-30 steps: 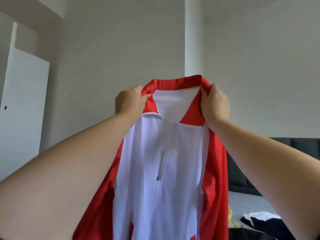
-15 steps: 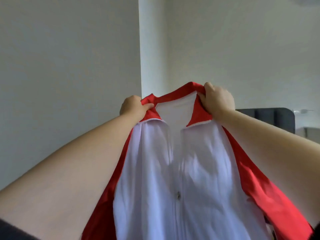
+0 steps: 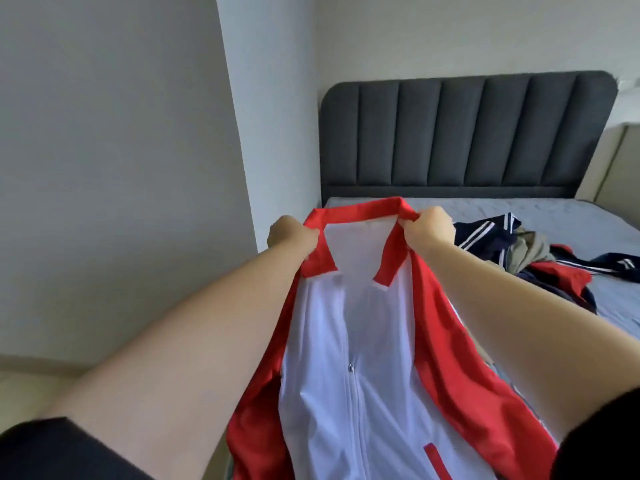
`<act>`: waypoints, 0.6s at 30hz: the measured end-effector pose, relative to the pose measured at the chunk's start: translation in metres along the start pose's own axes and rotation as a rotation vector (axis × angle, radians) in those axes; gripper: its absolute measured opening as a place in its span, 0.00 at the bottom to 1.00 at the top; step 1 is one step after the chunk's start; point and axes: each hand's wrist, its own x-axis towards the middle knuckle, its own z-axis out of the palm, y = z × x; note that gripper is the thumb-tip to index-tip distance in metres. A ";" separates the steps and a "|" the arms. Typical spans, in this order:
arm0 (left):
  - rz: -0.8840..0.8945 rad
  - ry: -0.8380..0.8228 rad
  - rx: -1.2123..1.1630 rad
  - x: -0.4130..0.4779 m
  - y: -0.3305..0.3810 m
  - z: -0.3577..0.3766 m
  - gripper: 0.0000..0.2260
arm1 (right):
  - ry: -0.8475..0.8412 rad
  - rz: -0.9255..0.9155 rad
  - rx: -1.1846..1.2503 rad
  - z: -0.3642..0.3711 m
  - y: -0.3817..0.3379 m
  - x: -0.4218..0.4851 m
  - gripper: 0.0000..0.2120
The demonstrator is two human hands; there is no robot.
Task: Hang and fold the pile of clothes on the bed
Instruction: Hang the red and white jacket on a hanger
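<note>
Near bed point(image 3: 519, 211), fingers point(image 3: 309, 234) pinch jacket point(image 3: 367, 323) collar ends

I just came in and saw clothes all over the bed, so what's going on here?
A person is sorting laundry. The left hand and right hand each grip the collar of a red and white jacket, holding it up, zipped partway. It is neither hung nor folded yet. A pile of other clothes lies on the bed to the right.
</note>
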 end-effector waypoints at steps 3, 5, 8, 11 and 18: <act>-0.016 -0.066 -0.498 0.019 0.006 0.018 0.07 | 0.030 -0.116 0.075 0.019 -0.014 0.014 0.14; -0.027 -0.227 -0.598 0.025 -0.006 0.035 0.20 | -0.106 -0.146 0.070 0.044 -0.010 0.008 0.31; 0.027 -0.319 -0.361 0.013 -0.067 0.064 0.35 | -0.172 -0.166 -0.050 0.101 0.023 -0.027 0.34; 0.010 -0.410 0.000 -0.018 -0.159 0.102 0.34 | -0.345 -0.141 -0.171 0.174 0.075 -0.095 0.32; -0.042 -0.340 0.319 -0.117 -0.327 0.131 0.39 | -0.698 0.037 -0.510 0.278 0.180 -0.236 0.33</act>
